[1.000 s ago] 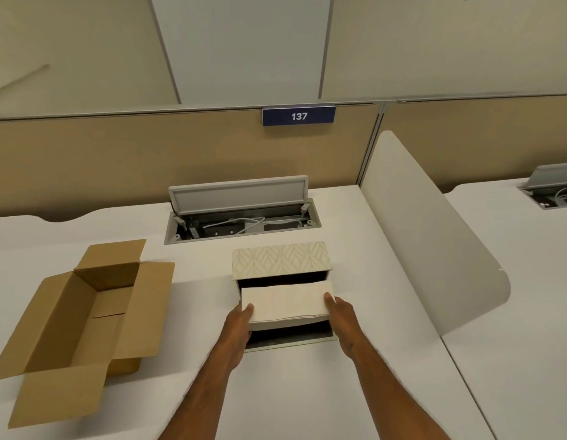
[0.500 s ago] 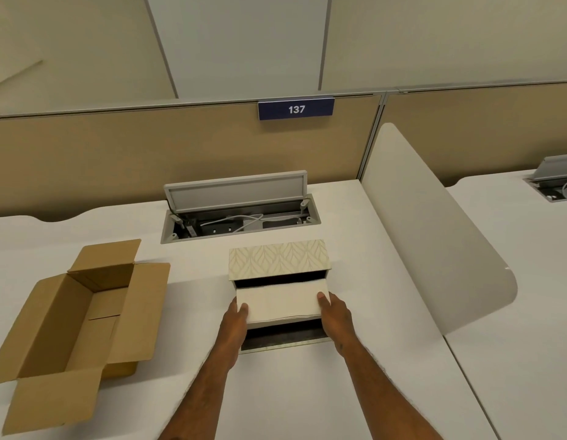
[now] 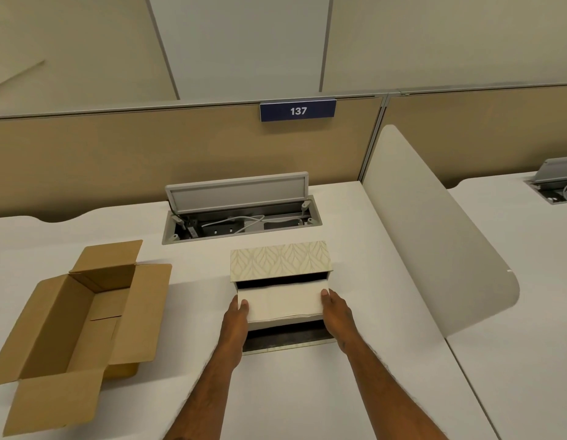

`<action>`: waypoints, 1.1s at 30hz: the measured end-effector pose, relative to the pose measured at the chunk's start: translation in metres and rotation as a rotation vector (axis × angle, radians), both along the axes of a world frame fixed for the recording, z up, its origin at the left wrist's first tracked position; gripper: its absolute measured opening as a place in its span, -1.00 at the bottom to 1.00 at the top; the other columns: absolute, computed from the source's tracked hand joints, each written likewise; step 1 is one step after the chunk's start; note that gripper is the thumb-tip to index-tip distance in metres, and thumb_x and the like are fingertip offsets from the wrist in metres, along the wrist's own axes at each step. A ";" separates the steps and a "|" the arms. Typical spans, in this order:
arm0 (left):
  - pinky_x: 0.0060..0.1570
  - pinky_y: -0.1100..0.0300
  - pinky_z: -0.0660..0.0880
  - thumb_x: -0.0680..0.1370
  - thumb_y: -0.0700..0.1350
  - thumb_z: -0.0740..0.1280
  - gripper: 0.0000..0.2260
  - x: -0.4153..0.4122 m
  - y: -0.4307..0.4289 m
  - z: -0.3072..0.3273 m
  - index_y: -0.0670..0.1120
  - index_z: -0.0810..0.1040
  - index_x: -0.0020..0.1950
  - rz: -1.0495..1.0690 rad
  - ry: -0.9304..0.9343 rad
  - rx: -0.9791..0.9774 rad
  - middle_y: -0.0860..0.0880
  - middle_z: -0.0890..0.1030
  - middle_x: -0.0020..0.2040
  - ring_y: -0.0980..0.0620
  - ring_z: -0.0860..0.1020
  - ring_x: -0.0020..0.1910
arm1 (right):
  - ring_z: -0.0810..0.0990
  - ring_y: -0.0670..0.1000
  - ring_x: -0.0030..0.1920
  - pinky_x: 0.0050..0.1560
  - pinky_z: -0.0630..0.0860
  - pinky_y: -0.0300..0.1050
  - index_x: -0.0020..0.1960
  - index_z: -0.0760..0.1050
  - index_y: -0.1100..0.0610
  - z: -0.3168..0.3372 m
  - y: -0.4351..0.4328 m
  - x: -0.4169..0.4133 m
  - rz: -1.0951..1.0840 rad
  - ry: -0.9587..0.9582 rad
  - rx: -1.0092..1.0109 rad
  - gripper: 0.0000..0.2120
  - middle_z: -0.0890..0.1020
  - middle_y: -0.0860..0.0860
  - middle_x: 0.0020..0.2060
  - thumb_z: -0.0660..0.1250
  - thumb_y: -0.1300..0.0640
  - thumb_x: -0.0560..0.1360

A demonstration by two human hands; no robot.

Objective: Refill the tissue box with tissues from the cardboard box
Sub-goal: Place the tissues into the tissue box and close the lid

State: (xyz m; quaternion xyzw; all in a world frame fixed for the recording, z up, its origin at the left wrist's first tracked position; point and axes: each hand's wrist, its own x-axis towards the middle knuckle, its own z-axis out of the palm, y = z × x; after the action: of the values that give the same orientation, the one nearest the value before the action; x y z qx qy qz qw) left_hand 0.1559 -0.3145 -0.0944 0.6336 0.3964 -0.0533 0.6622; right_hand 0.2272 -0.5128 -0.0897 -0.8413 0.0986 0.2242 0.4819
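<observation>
Workstation 137: counter, fittings and contents

Counter [image 3: 307,392]: white, matte, bare apart from the items below; wavy cut-out along its rear left edge. A second white counter adjoins on the right, separated by a seam.

Rear partition [image 3: 149,160]: tan fabric panel with a grey metal top rail, carrying a dark blue number plate [image 3: 297,110] reading 137. Pale wall panels rise behind it.

Side divider [image 3: 428,236]: off-white, rounded corners, standing upright between the two counters.

Cable hatch [image 3: 240,217]: recessed in the counter near the partition, grey lid propped open, white cables and dark sockets visible inside. A similar hatch shows at the far right edge.

Cardboard box [image 3: 82,315]: brown, at left on the counter, all flaps open; no tissues visible inside.

Tissue box [image 3: 280,260]: centre of the counter, cream with a leaf pattern, opened up, its dark interior exposed and a dark panel lying flat at the near side.

Tissues [image 3: 282,304]: one cream stack, held level partway into the tissue box opening.

Left hand [image 3: 236,322]: grip closed on the left end of the tissues, thumb on top.

Right hand [image 3: 337,315]: grip closed on the right end of the tissues, thumb on top
</observation>
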 end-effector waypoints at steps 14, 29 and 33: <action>0.49 -0.14 0.09 0.56 0.33 -0.04 -0.36 0.008 0.019 0.014 0.06 0.03 0.57 0.046 -0.033 0.018 -0.04 0.12 0.59 -0.12 0.14 0.54 | 0.29 0.15 0.49 0.51 0.20 0.08 0.55 0.17 0.11 0.025 -0.008 0.024 -0.172 -0.072 0.071 -0.40 0.31 0.11 0.51 -0.07 -0.21 0.63; 0.31 -0.15 0.43 0.62 -0.04 0.22 -0.45 0.082 0.057 0.046 0.03 0.04 0.55 -0.427 -0.019 0.403 -0.11 0.26 0.52 -0.21 0.34 0.42 | 0.21 0.17 0.53 0.48 0.22 0.07 0.59 -0.05 0.03 0.052 0.007 0.091 0.267 -0.079 -0.082 -0.42 0.18 0.07 0.56 0.12 0.02 0.66; 0.16 -0.01 0.53 0.61 -0.01 0.25 -0.52 0.076 0.060 0.045 0.03 0.14 0.47 -0.447 -0.042 0.458 -0.14 0.34 0.45 -0.14 0.44 0.25 | 0.28 0.16 0.49 0.42 0.32 0.05 0.59 -0.06 -0.01 0.053 0.005 0.087 0.283 -0.086 -0.066 -0.41 0.22 0.06 0.54 0.13 0.04 0.65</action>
State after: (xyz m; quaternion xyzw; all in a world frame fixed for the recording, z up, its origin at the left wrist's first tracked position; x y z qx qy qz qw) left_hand 0.2315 -0.2549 -0.0498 0.8385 0.2354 -0.0940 0.4824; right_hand 0.3138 -0.5081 -0.0365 -0.8709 -0.0343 0.2502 0.4216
